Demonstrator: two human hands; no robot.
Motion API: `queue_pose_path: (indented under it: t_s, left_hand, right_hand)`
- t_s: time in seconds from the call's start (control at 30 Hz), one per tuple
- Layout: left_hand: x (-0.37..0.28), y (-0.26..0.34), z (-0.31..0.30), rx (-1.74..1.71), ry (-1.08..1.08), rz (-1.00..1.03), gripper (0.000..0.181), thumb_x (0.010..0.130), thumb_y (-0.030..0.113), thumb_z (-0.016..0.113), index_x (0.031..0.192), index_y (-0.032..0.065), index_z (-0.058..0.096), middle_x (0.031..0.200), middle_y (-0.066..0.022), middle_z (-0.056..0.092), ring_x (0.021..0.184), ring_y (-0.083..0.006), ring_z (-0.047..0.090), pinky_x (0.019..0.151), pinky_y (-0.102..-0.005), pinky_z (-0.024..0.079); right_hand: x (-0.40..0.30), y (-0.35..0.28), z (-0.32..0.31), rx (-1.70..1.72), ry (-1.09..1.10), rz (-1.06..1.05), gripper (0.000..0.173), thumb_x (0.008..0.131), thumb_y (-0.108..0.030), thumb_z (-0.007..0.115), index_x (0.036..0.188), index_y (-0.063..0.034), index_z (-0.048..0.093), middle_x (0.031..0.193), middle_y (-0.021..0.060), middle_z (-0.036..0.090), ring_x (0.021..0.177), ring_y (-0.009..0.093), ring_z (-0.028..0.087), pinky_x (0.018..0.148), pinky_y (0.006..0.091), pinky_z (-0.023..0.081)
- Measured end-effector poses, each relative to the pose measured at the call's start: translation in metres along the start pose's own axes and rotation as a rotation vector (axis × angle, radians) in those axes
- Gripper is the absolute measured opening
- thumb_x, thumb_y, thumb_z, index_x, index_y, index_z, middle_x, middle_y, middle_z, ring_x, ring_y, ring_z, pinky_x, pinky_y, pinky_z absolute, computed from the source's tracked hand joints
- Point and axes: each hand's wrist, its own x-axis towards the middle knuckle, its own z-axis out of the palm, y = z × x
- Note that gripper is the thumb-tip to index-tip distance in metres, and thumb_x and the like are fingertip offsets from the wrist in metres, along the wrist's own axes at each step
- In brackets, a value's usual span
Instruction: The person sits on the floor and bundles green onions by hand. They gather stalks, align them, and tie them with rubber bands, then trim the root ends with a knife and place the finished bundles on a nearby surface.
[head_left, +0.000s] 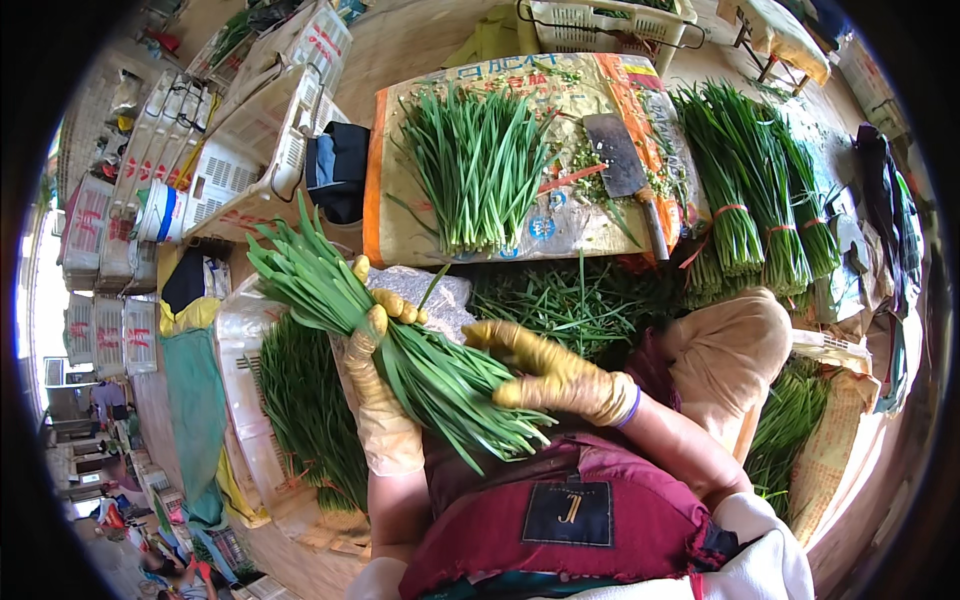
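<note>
My left hand (379, 322), in a yellowish glove, is closed around the middle of a bunch of flat green leaves, likely garlic chives (442, 375), held at a slant over my lap. Beside the bunch's lower right end is my right hand (562, 375), gloved too, its fingers spread; whether it touches the leaves is unclear. On the sack-covered board (390, 217) before me lies a loose pile of chives (476, 172). Right of the pile rests a cleaver (616, 157) among trimmings, with a red tie strip (566, 180) near its blade.
Chive bundles with red ties (739, 232) stand at the right. Loose leaves (570, 300) lie below the board. A plastic crate (240, 352) of chives is at my left, more crates (247, 157) beyond. Another chive-filled crate (832, 349) sits at lower right. People work far lower left.
</note>
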Motion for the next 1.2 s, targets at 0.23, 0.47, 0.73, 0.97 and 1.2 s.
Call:
queue_pose_path:
  t_s: [0.23, 0.47, 0.73, 0.97, 1.2]
  left_hand:
    - [0.007, -0.001, 0.01, 0.044, -0.003, 0.002, 0.065, 0.079, 0.012, 0.071, 0.135, 0.0017, 0.04, 0.086, -0.0065, 0.058, 0.078, -0.0208, 0.058, 0.078, -0.0392, 0.05]
    - [0.011, -0.003, 0.012, -0.054, -0.116, 0.008, 0.065, 0.082, 0.011, 0.068, 0.139, 0.0035, 0.036, 0.093, -0.0069, 0.059, 0.09, -0.0232, 0.06, 0.092, -0.0466, 0.049]
    - [-0.001, -0.004, 0.006, -0.24, -0.052, -0.085, 0.053, 0.089, 0.016, 0.062, 0.137, 0.0093, 0.041, 0.095, -0.0031, 0.06, 0.097, -0.0189, 0.059, 0.098, -0.0451, 0.046]
    - [0.012, -0.017, -0.009, -0.243, -0.162, -0.158, 0.056, 0.085, 0.017, 0.066, 0.135, 0.0076, 0.043, 0.093, -0.0054, 0.058, 0.091, -0.0201, 0.058, 0.092, -0.0422, 0.048]
    - [0.027, -0.036, -0.004, -0.204, -0.155, -0.438, 0.048, 0.078, 0.014, 0.071, 0.121, 0.0046, 0.051, 0.091, -0.0078, 0.063, 0.084, -0.021, 0.063, 0.079, -0.0328, 0.053]
  right_hand:
    - [0.04, -0.03, 0.019, -0.694, 0.314, -0.172, 0.035, 0.08, -0.027, 0.071, 0.103, -0.0006, 0.064, 0.094, 0.0176, 0.066, 0.09, 0.029, 0.063, 0.081, 0.0353, 0.049]
    - [0.044, -0.033, 0.024, -0.651, 0.471, -0.262, 0.02, 0.081, -0.017, 0.07, 0.093, -0.0011, 0.067, 0.085, 0.0145, 0.066, 0.08, 0.026, 0.064, 0.076, 0.0338, 0.05]
    - [0.033, -0.063, 0.006, 0.092, 0.614, -0.367, 0.012, 0.09, -0.013, 0.063, 0.091, -0.0011, 0.066, 0.088, 0.0091, 0.07, 0.081, 0.015, 0.065, 0.078, 0.0273, 0.05]
    - [0.031, -0.071, 0.006, -1.009, 0.638, -0.606, 0.008, 0.081, -0.009, 0.069, 0.089, -0.005, 0.068, 0.08, 0.0075, 0.067, 0.077, 0.022, 0.064, 0.073, 0.0325, 0.05]
    - [0.073, -0.11, 0.033, -2.031, 0.584, -0.985, 0.009, 0.077, -0.02, 0.059, 0.082, -0.0145, 0.055, 0.078, 0.0032, 0.053, 0.072, 0.021, 0.055, 0.064, 0.0355, 0.045]
